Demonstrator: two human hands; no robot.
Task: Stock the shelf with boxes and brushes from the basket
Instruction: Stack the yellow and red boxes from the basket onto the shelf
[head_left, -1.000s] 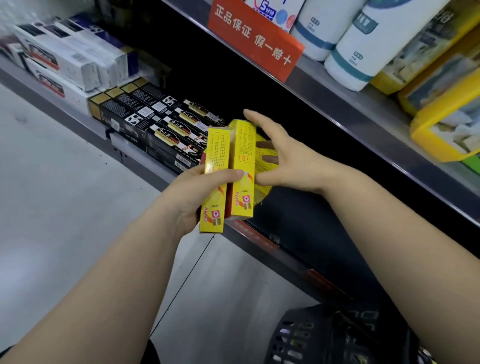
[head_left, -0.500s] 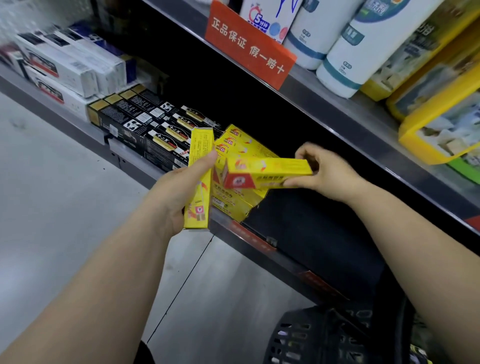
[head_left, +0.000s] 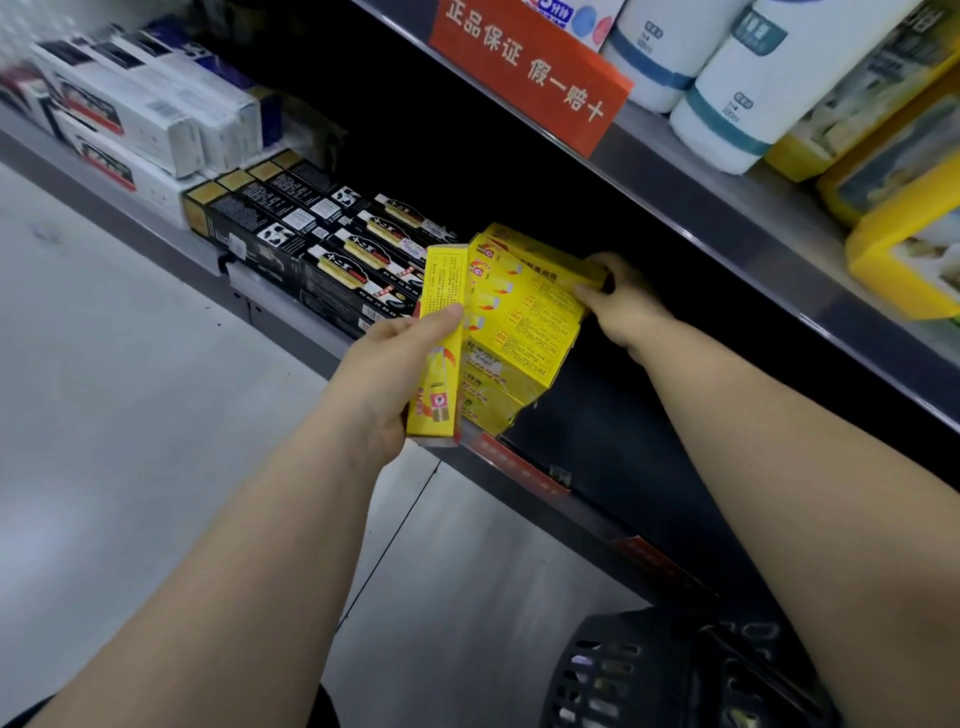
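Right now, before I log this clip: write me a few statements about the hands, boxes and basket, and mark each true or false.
1. The left hand holds an upright yellow box. True.
2. The right hand is empty. False: it grips the top box of the yellow stack.
3. The black boxes lie right of the yellow stack. False: they lie to its left.
4. A black basket shows at the view's lower edge. True.
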